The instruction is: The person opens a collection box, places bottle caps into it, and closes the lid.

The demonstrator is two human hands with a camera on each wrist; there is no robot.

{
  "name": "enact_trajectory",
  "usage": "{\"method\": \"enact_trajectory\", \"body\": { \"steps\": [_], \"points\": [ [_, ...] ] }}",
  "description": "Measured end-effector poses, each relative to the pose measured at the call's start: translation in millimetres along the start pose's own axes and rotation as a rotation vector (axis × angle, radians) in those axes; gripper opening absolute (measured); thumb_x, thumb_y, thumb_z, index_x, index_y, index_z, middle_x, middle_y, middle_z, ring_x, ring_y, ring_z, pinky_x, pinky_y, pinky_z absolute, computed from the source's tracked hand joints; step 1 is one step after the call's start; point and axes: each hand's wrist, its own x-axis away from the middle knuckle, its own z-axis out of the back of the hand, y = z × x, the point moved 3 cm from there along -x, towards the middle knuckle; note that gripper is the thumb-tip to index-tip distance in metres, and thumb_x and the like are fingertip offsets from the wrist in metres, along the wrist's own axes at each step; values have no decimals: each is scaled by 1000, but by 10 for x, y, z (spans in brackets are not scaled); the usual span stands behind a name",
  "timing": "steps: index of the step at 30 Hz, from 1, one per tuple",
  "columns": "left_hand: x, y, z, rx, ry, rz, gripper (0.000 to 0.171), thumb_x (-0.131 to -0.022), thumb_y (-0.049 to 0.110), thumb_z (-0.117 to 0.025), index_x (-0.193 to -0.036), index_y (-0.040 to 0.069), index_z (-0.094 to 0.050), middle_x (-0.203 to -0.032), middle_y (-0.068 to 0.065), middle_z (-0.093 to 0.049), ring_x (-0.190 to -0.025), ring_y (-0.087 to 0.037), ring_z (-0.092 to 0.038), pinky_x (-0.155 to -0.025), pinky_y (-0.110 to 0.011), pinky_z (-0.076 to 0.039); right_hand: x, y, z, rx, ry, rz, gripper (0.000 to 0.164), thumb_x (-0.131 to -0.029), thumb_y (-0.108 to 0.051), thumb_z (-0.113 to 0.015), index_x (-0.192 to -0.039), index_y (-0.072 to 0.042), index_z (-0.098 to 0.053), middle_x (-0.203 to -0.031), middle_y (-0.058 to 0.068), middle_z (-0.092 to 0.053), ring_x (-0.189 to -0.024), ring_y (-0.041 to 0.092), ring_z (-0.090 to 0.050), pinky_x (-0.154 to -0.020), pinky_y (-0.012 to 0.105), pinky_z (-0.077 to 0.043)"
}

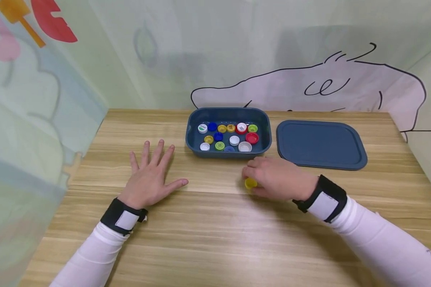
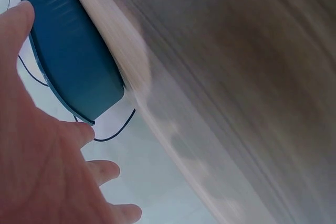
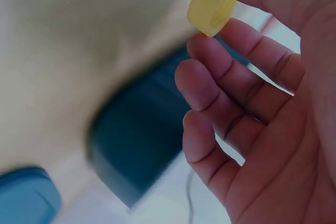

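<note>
Between thumb and fingertips my right hand [image 1: 281, 178] pinches a yellow bottle cap [image 1: 250, 183], just in front of the dark blue box. The right wrist view shows this cap [image 3: 203, 10] at the thumb tip, with the other fingers loosely bent below it. My left hand [image 1: 146, 184] is spread out, palm down over the wooden table, left of the box; it holds nothing. Several bottle caps in white, blue, yellow, red and green lie inside the blue box [image 1: 227, 154]. Seen from the left wrist, the outer wall of the box [image 2: 76, 56] appears beyond the fingers.
A flat dark blue lid [image 1: 321, 144] lies on the table [image 1: 201, 247] to the right of the box. Behind the table's far edge hangs a pale curtain [image 1: 208, 52] with line drawings. Another printed sheet [image 1: 25, 131] hangs along the left side.
</note>
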Motion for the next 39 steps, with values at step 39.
{"method": "enact_trajectory", "body": {
  "steps": [39],
  "points": [
    [39,-45,1,-4,7,-3,112,-91,87,-50,-172,16,-17,-177,-16,0,-158,-50,12,-113,-79,14,-1179,804,589,-11,-48,-195,46,-99,-28,-79,-136,-4,-65,-135,18,-66,-120,34,-65,-108,51,-51]
  ]
}}
